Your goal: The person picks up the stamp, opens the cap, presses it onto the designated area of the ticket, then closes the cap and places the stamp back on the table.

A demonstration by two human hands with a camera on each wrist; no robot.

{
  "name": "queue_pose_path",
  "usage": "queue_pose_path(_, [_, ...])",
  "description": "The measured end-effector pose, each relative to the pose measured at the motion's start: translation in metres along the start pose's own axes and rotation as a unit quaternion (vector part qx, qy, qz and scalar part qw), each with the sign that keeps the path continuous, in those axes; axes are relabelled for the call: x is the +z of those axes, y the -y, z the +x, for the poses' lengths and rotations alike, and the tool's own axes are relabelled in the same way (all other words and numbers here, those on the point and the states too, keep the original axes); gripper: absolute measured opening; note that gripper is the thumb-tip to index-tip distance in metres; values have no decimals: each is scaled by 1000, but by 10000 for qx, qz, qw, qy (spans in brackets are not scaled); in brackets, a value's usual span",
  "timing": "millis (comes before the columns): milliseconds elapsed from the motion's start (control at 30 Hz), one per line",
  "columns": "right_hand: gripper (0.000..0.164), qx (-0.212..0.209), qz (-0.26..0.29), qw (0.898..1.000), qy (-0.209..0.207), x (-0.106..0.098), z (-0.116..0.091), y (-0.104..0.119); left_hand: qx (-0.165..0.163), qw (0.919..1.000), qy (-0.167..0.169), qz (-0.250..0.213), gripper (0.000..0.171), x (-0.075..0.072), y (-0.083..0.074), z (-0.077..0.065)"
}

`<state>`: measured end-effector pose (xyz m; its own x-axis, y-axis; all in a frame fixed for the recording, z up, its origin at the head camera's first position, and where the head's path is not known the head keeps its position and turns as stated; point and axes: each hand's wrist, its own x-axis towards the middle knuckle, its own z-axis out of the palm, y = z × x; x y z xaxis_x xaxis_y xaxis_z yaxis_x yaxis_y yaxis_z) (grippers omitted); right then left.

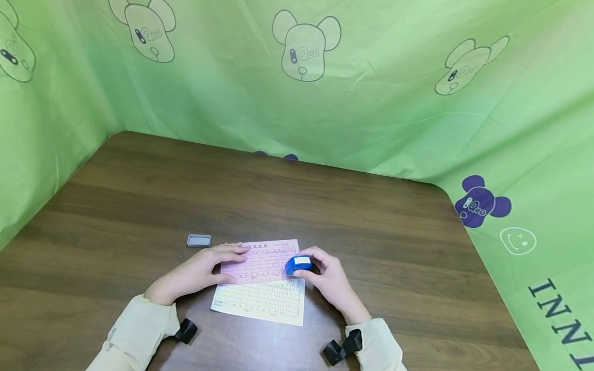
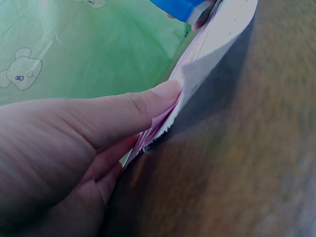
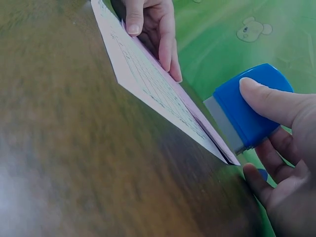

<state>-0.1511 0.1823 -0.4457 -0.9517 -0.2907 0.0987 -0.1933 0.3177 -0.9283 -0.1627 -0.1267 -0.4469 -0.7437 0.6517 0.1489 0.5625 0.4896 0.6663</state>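
My right hand (image 1: 331, 281) holds a blue self-inking stamp (image 1: 291, 266) between thumb and fingers, over the right end of a pink printed form (image 1: 264, 264). In the right wrist view the stamp (image 3: 254, 106) shows a grey lower part facing the form, close over it. With fingers spread, my left hand (image 1: 201, 270) presses on the pink form's left end. The thumb (image 2: 158, 96) lies on the paper near its torn-looking edge in the left wrist view. Under the pink form, a pale form (image 1: 260, 303) with a printed grid sticks out toward me.
A small grey rectangular cap (image 1: 198, 240) lies on the wooden table (image 1: 260, 190), just beyond my left hand. Green cloth (image 1: 371, 113) with cartoon bear heads hangs around the table's back and sides. Black wrist cameras are strapped at both sleeves.
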Motion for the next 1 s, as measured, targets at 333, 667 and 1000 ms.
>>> queue_pose_path(333, [29, -320, -545, 9980, -17, 2, -2, 3, -32, 10000, 49, 53, 43, -1, -1, 0])
queue_pose_path(667, [30, -274, -969, 9948, -118, 3, -2, 6, -38, 9999, 41, 102, 43, 0, 1, 0])
queue_pose_path(1000, [30, -216, -1042, 9942, -146, 4, -1, 4, -46, 9999, 75, 149, 41, 0, 1, 1])
